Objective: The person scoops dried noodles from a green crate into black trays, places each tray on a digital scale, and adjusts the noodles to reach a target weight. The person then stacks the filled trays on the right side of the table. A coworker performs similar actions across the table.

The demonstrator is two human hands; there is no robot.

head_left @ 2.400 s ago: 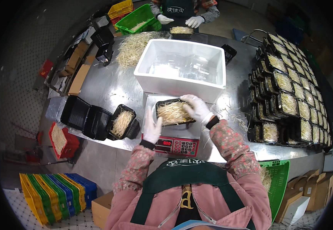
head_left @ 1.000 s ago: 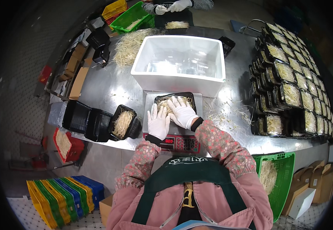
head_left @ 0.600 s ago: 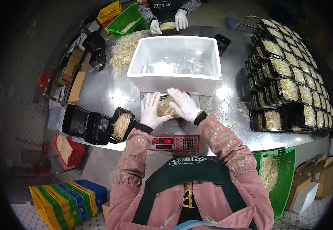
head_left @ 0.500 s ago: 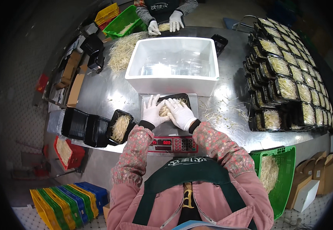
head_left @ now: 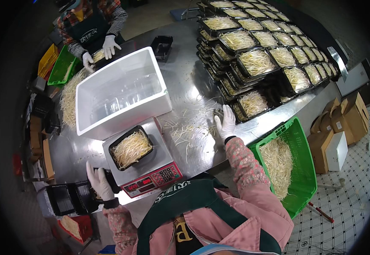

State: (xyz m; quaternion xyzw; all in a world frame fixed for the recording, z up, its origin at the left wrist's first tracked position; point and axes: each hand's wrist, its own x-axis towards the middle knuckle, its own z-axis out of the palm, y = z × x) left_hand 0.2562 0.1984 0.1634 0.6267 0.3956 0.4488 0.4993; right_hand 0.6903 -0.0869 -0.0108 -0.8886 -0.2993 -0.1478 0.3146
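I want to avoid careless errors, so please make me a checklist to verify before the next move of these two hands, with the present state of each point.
1. Sprout tray within the edges of the scale: ok, it lies on the plate.
2. Left grip off the sprout tray: ok, it is open, apart from it.
3. Right grip clear of the tray stack: cannot tell, it is open with fingertips close by.
4. Foam box apart from the scale: cannot tell, their edges nearly meet in this view.
5. Table free of loose strands: not ok, they are scattered right of the scale.
6. Display lit: ok, red digits glow.
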